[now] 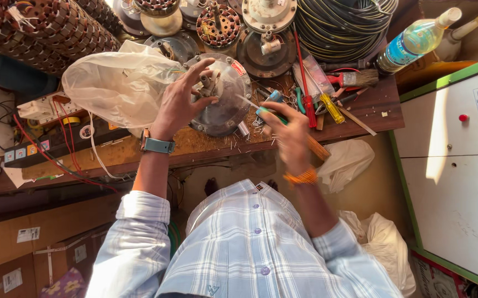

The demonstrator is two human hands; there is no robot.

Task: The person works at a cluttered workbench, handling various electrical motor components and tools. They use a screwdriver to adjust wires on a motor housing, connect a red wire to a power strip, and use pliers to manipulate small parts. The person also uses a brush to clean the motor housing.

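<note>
At the desk's (206, 148) front edge, the left hand (179, 102), fingers spread, steadies the round fan motor housing (222, 102) while the right hand (291, 135) grips a teal-handled screwdriver (266, 112) aimed at its hub, apparently mid-unscrewing, which calls for seating the tip squarely.

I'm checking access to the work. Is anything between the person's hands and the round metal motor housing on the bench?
Nothing visible. The left hand already rests on the round motor housing. The right hand holds a screwdriver whose shaft points at it. The plastic bag lies beside it.
</note>
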